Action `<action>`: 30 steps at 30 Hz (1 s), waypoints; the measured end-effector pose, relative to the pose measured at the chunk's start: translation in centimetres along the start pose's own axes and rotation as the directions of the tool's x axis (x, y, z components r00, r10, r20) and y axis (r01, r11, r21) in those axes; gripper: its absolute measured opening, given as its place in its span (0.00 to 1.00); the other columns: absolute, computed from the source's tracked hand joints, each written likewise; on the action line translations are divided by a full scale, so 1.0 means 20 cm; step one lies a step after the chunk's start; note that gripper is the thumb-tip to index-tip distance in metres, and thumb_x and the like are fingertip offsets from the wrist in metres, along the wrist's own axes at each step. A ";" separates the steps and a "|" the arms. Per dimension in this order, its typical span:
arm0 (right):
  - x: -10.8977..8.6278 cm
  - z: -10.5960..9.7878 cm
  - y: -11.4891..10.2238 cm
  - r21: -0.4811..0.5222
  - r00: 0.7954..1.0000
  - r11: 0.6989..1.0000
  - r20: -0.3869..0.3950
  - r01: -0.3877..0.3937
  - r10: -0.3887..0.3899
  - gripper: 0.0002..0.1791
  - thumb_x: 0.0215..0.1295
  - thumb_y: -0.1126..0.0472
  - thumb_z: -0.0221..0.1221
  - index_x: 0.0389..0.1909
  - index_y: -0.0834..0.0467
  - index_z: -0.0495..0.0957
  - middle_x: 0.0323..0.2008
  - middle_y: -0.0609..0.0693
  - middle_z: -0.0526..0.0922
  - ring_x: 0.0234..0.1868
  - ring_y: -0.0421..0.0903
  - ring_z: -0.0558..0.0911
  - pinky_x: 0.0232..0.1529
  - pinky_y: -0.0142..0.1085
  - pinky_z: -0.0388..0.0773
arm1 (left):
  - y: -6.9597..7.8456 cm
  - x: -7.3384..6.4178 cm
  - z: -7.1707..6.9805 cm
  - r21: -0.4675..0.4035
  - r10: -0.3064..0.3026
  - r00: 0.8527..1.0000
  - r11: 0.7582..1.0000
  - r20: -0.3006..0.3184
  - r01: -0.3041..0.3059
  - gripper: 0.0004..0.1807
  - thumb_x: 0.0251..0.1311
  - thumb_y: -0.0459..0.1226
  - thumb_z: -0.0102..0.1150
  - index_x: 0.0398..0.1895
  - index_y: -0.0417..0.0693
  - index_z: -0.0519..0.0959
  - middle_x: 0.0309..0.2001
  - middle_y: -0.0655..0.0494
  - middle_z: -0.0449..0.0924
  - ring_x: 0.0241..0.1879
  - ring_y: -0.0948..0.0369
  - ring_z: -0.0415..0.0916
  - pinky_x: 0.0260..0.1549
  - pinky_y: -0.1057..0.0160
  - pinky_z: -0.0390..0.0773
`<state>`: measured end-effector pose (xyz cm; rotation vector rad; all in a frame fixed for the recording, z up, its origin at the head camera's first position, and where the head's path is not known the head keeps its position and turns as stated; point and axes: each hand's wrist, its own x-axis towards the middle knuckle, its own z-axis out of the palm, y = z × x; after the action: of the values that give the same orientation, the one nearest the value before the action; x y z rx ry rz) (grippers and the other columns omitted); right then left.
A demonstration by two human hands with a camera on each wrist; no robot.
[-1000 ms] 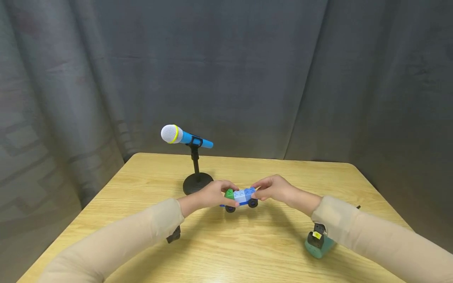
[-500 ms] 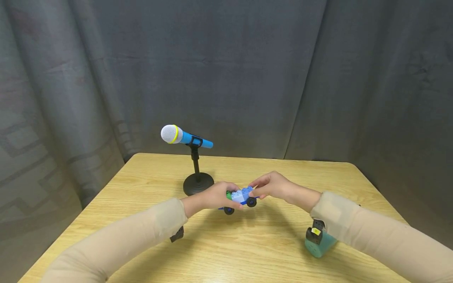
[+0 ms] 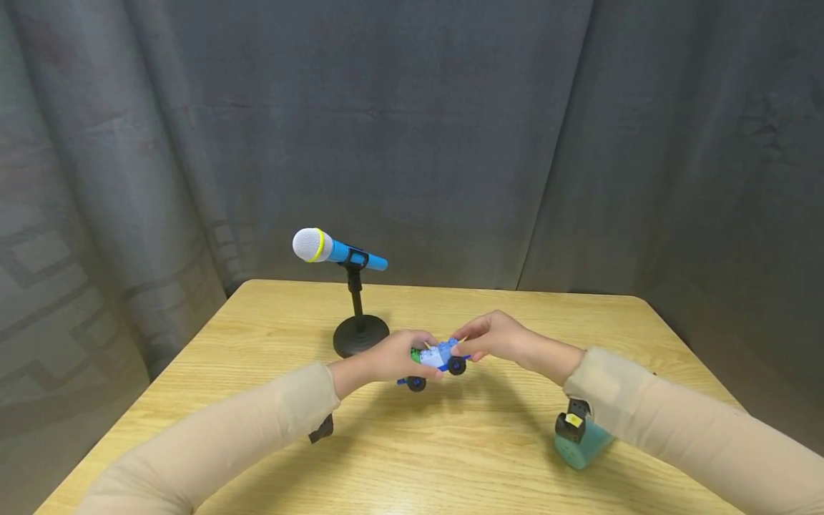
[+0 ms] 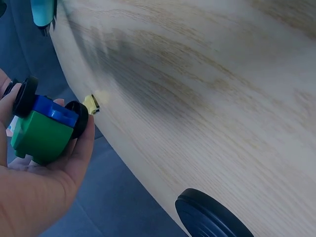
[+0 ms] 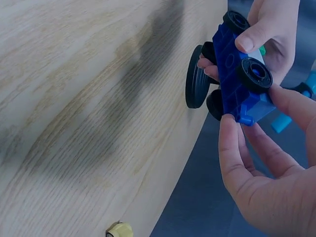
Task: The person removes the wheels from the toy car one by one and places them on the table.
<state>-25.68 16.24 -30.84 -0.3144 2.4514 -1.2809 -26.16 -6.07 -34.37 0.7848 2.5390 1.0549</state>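
A toy brick car (image 3: 436,356) is held up over the wooden table (image 3: 438,458) between both hands. It has a dark blue base (image 5: 231,66), black wheels, and green, light blue and mid-blue bricks on top. My left hand (image 3: 395,355) grips it around the green end, thumb along the near side and fingers behind. In the left wrist view the green brick (image 4: 42,138) lies between thumb and fingers. My right hand (image 3: 498,336) pinches the other end. The right wrist view shows the underside facing the camera, with right fingertips by a small blue hitch (image 5: 244,117).
A blue and white microphone (image 3: 337,249) stands on a black round-based stand (image 3: 360,335) behind the left hand. A teal object (image 3: 582,447) is below the right forearm. A small yellow piece (image 4: 91,104) lies near the table's edge. Grey curtains (image 3: 412,143) hang behind.
My left hand has shifted slightly right along the car, covering more of the green brick. The car's right end has tilted up a little, and my right hand has moved slightly up and left.
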 end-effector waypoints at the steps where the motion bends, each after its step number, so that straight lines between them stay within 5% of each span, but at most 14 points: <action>1: 0.00 0.00 0.00 0.006 1.000 1.000 0.005 0.003 -0.003 0.21 0.59 0.55 0.68 0.50 0.63 0.81 0.44 0.53 0.86 0.41 0.50 0.84 0.45 0.40 0.80 | 0.00 0.00 0.00 -0.006 0.002 1.000 1.000 0.000 -0.002 0.28 0.56 0.44 0.69 0.58 0.45 0.75 0.51 0.48 0.79 0.39 0.60 0.75 0.35 0.64 0.75; 10: -0.02 -0.04 0.01 0.033 1.000 0.999 -0.015 0.019 -0.018 0.24 0.66 0.50 0.60 0.52 0.67 0.77 0.40 0.55 0.85 0.36 0.43 0.84 0.53 0.46 0.78 | -0.06 -0.01 0.00 -0.084 -0.008 0.998 0.996 -0.057 0.003 0.28 0.58 0.49 0.66 0.59 0.48 0.73 0.50 0.49 0.79 0.39 0.61 0.78 0.36 0.63 0.78; 16: -0.02 -0.04 0.03 0.163 0.998 0.985 0.029 0.050 -0.055 0.22 0.70 0.53 0.56 0.42 0.73 0.77 0.29 0.52 0.85 0.32 0.44 0.84 0.43 0.41 0.83 | -0.08 -0.02 -0.01 -0.184 -0.016 0.995 0.983 -0.099 -0.003 0.26 0.60 0.50 0.63 0.57 0.48 0.72 0.45 0.51 0.81 0.39 0.61 0.79 0.38 0.61 0.78; 22: -0.03 0.00 0.06 0.211 0.990 0.975 0.104 0.073 -0.097 0.20 0.70 0.55 0.55 0.42 0.72 0.78 0.31 0.54 0.86 0.33 0.46 0.85 0.42 0.40 0.83 | -0.08 -0.04 0.01 -0.246 0.002 0.994 0.969 -0.112 -0.029 0.25 0.64 0.50 0.60 0.57 0.46 0.70 0.39 0.54 0.84 0.38 0.62 0.82 0.40 0.61 0.78; 30: -0.04 0.06 0.04 0.204 0.981 0.973 0.139 0.105 -0.135 0.18 0.68 0.55 0.58 0.41 0.69 0.79 0.31 0.55 0.86 0.37 0.52 0.86 0.44 0.41 0.82 | -0.07 -0.05 0.03 -0.206 0.024 0.991 0.977 -0.135 -0.052 0.24 0.65 0.48 0.59 0.57 0.44 0.71 0.38 0.54 0.84 0.38 0.63 0.82 0.41 0.62 0.78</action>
<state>-24.50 16.07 -31.91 -0.4950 2.1884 -1.4775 -25.70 -7.19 -35.71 0.7307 2.4723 1.4027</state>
